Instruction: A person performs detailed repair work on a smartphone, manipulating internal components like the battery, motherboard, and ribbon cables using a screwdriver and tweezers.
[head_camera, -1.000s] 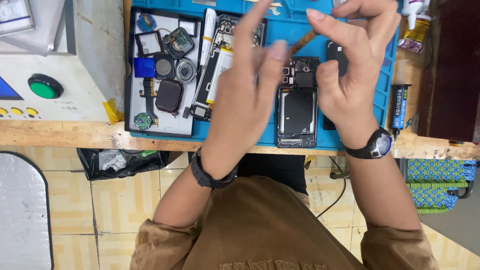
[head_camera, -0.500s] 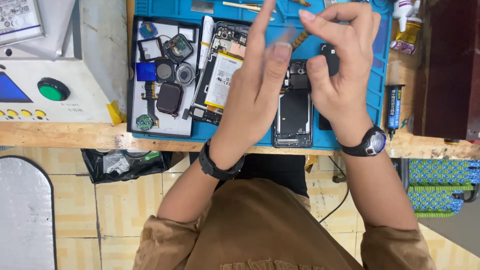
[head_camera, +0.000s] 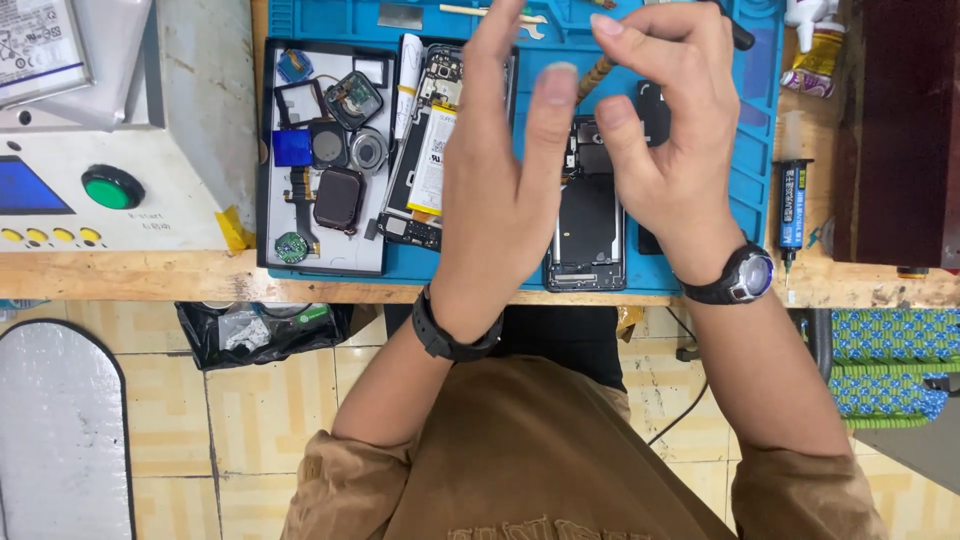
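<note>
My left hand (head_camera: 505, 190) is raised over the blue work mat (head_camera: 760, 150) with its fingers straight and apart, holding nothing. One fingertip sits close to the tip of a thin tool with a brownish ridged shaft (head_camera: 596, 72). My right hand (head_camera: 665, 140) is curled around that tool, whose dark end sticks out past the knuckles. Below and between the hands lies an opened black phone body (head_camera: 588, 215). A second opened phone with a pale battery (head_camera: 430, 150) lies to the left, partly hidden by my left hand.
A pale tray (head_camera: 370, 255) of small watch and phone parts lies left of the mat. Further left stands a white machine with a green button (head_camera: 112, 187). A blue glue syringe (head_camera: 790, 205), a small bottle (head_camera: 815, 45) and a dark box (head_camera: 900, 130) stand on the right.
My left hand has lifted and straightened its fingers, shifting a little left off the black phone. My right hand has stayed over the phone's top, still gripping the tool.
</note>
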